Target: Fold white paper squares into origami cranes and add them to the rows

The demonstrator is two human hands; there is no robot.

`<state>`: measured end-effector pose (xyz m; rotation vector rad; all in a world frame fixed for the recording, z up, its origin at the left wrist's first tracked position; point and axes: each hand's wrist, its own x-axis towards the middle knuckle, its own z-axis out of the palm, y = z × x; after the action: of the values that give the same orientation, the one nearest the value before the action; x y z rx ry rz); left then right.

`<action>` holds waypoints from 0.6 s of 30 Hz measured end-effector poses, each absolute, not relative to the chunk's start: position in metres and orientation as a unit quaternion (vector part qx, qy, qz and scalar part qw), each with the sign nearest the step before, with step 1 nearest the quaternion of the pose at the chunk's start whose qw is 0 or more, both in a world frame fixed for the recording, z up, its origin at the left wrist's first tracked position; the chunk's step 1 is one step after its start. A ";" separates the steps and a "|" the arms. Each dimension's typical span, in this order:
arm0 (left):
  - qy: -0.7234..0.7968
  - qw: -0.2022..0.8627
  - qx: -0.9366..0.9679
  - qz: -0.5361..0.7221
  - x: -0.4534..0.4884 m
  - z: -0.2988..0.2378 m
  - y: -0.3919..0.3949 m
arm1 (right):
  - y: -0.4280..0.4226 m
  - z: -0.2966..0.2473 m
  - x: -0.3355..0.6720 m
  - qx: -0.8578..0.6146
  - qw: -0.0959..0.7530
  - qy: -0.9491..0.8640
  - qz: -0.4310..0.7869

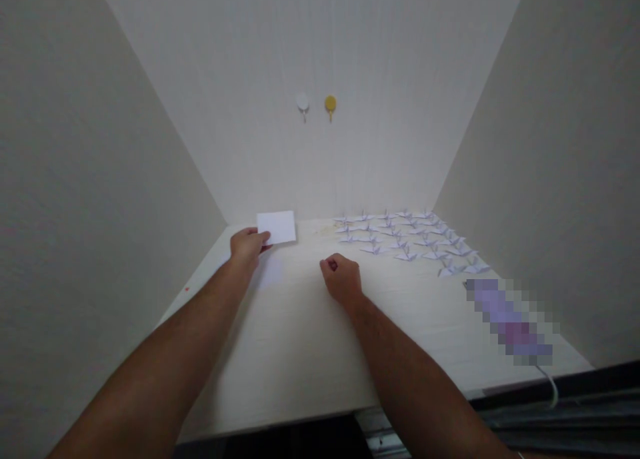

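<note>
My left hand [249, 243] pinches the lower left corner of a white paper sheet [278, 226], thumb on top and fingers underneath. The sheet is rectangular and raised a little above the table near the back wall; I cannot tell whether it is one layer or several. My right hand [343, 277] is curled into a loose fist over the middle of the table, apart from the sheet, and I see nothing in it. To its right, several folded white paper cranes [399, 244] stand in rows.
The white table [300, 352] is enclosed by walls at the back and both sides. A white hook [303, 102] and a yellow hook [331, 104] hang on the back wall. At the right lies a pixelated device [505, 319] with a white cable [553, 387].
</note>
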<state>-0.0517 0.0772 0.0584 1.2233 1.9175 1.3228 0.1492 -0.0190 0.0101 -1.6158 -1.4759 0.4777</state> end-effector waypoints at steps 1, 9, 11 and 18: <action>0.688 0.284 0.439 0.503 -0.046 0.055 0.067 | -0.018 0.012 0.149 -0.637 0.460 -0.575 0.226; 0.511 0.550 0.376 0.543 -0.020 0.022 -0.018 | -0.013 0.010 0.153 -0.549 0.500 -0.529 0.411; 0.510 0.546 0.410 0.524 -0.024 0.021 -0.023 | -0.012 0.005 0.152 -0.538 0.502 -0.524 0.428; 0.492 0.566 0.448 0.486 -0.038 0.022 -0.016 | -0.014 0.003 0.153 -0.502 0.544 -0.465 0.485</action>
<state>-0.0380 -0.0161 0.0216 1.0541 1.1573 1.1429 0.1527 -0.0143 0.0026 -1.1921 -1.1031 1.1516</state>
